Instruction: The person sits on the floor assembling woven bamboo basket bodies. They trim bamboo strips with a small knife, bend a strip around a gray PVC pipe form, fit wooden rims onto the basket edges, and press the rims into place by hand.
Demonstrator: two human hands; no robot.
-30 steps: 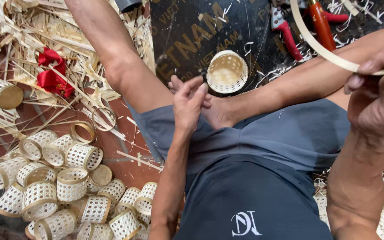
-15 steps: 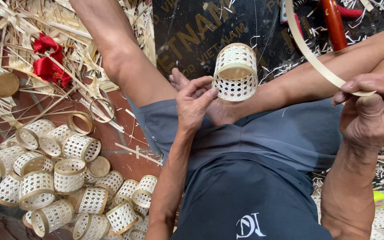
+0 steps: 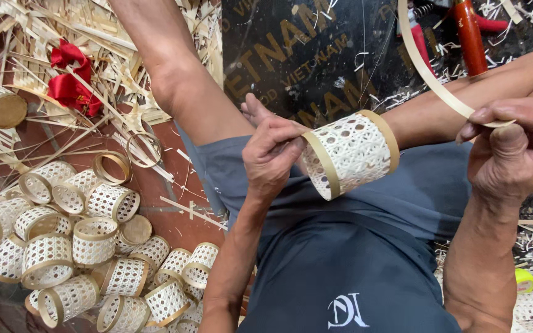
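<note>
Left hand (image 3: 272,157) grips one rim of a woven white cylinder (image 3: 351,153) with bamboo bands, holding it tilted above the lap. Right hand (image 3: 513,154) pinches a long thin bamboo strip (image 3: 430,74) between thumb and fingers; the strip arcs up and away to the left. Far left: a heap of finished woven cylinders (image 3: 75,246) on the reddish floor, loose bamboo rings (image 3: 111,166) beside them, red ribbon (image 3: 69,80) among split bamboo scraps. Upper right: red-handled tool (image 3: 469,37) on a dark board (image 3: 303,55).
</note>
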